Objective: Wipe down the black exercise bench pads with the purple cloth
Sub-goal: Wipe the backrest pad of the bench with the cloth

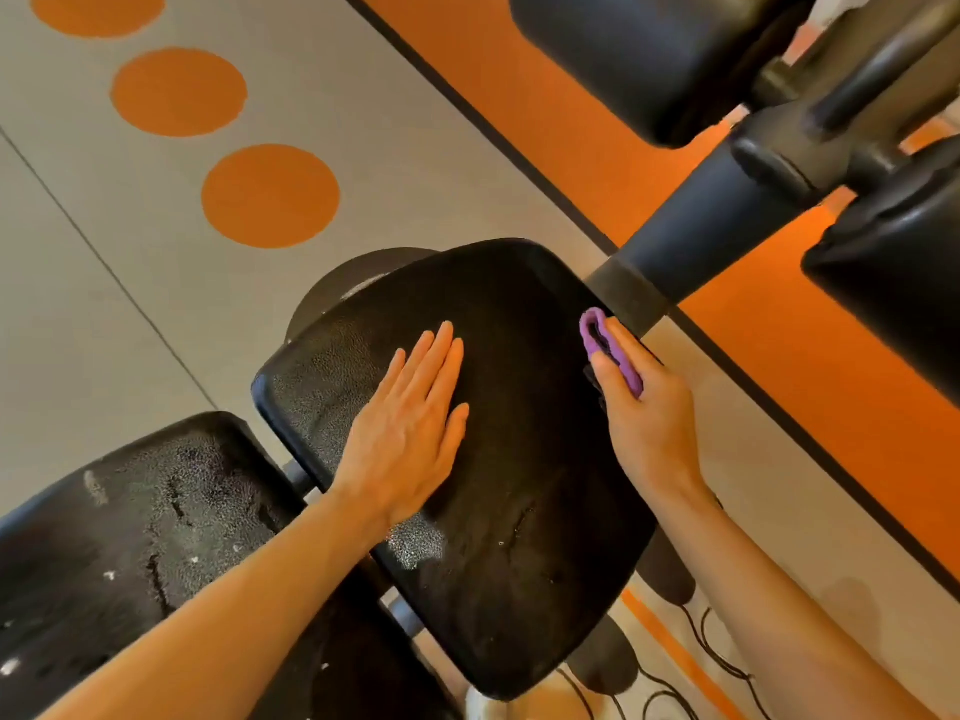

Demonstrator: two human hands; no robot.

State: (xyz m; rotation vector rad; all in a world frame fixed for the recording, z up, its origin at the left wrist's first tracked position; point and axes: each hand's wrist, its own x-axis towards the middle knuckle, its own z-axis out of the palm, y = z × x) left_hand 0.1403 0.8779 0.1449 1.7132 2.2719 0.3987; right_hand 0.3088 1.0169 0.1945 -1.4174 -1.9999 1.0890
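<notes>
- Left hand [410, 428]: palm down, fingers straight and together, released, pressed flat on the black seat pad [519, 511].
- Right hand [641, 407]: at the pad's far right edge, fingers curled, grasping the purple cloth [605, 345] against that edge, just beside the grey frame tube [691, 226].
- Second pad [130, 537]: lower left, worn and cracked; cut off by the frame edge.
- Most of the cloth is hidden inside the right hand.
- Upper-right pads [649, 49]: partly out of view.
</notes>
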